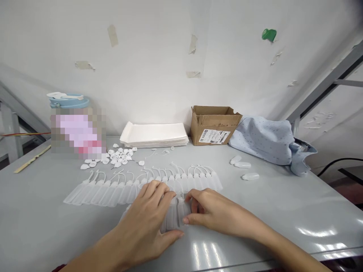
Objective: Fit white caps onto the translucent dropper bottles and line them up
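Note:
Several translucent plastic bottles with thin white strings at their tops lie side by side in a long row across the grey table. In front of that row is a shorter group of the same bottles. My left hand rests over this group, its thumb apart from the fingers, and hides part of it. At the group's right end my right hand has its thumb and fingers around a bottle, touching its side. Small white caps lie in a pile behind the row.
A stack of white envelopes and an open cardboard box stand by the wall. To their right is a light blue cloth, with loose bottles before it. A blue container and a wooden strip are at the left.

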{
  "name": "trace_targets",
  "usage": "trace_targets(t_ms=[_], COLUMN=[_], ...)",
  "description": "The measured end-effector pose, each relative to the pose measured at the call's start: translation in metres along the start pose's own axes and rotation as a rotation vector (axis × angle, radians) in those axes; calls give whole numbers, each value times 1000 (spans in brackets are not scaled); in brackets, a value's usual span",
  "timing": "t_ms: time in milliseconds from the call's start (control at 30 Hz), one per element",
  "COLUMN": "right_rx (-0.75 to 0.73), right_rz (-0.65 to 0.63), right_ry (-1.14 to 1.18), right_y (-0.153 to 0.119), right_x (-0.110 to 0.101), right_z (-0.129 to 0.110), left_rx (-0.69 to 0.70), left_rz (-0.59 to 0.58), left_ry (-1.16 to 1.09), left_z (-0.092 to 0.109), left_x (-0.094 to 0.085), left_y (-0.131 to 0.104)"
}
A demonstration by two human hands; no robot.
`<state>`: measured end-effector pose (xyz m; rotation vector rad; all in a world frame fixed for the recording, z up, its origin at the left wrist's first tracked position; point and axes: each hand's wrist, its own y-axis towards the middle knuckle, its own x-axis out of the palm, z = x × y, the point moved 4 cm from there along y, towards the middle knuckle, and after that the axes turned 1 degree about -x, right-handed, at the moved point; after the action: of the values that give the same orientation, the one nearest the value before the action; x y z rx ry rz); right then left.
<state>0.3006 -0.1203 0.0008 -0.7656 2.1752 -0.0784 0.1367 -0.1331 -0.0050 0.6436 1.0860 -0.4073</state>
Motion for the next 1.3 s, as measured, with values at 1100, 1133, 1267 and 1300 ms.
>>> trace_targets(t_ms=[1100, 1133, 1267, 1300], right_rx=[-120, -142, -210, -227], right_rz=[90, 91, 106, 97], right_ry=[444, 507, 686, 718], right_y=[-9, -9, -8, -8], right_x=[-18, -19, -23, -23], right_z=[-19, -20, -22, -23], left_rx=[240, 256, 262, 254], left_rz=[386, 413, 487, 497], left_ry=[158, 201, 272, 263], left_z=[14, 14, 14, 14], left_x=[-13, -15, -19, -19], left_y=[7, 6, 3, 3])
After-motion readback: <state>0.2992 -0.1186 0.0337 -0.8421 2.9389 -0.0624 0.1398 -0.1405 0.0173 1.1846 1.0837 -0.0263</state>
